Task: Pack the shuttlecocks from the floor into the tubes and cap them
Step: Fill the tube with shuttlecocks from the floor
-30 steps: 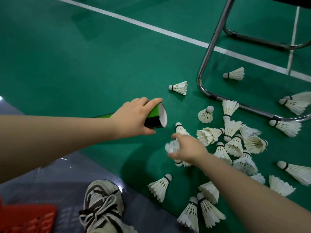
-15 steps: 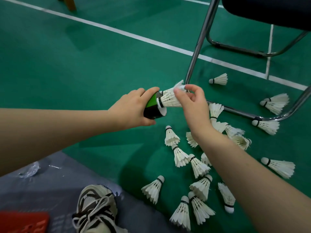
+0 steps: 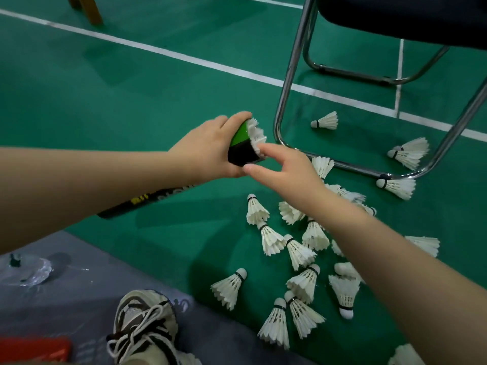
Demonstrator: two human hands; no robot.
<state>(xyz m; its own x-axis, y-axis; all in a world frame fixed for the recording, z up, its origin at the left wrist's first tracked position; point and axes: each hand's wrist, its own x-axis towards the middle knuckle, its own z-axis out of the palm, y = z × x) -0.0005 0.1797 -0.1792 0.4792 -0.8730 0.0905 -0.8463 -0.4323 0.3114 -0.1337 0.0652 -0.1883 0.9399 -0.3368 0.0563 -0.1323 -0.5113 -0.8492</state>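
A green-and-black tube (image 3: 241, 146) is held nearly level above the green floor (image 3: 131, 88), its open mouth pointing right. A shuttlecock (image 3: 255, 134) sits in that mouth, white feathers poking out past the rim. The left hand (image 3: 208, 148) grips the tube just behind the mouth. The right hand (image 3: 287, 169) is loose and spread, grasping nothing, its forefinger touching the feathers. How many are already inside cannot be told. Some twenty shuttlecocks (image 3: 300, 248) lie scattered on the floor below and to the right, several under a metal chair (image 3: 290, 75). No cap is visible. The job looks far from finished. A shoe (image 3: 142, 325) shows at bottom.
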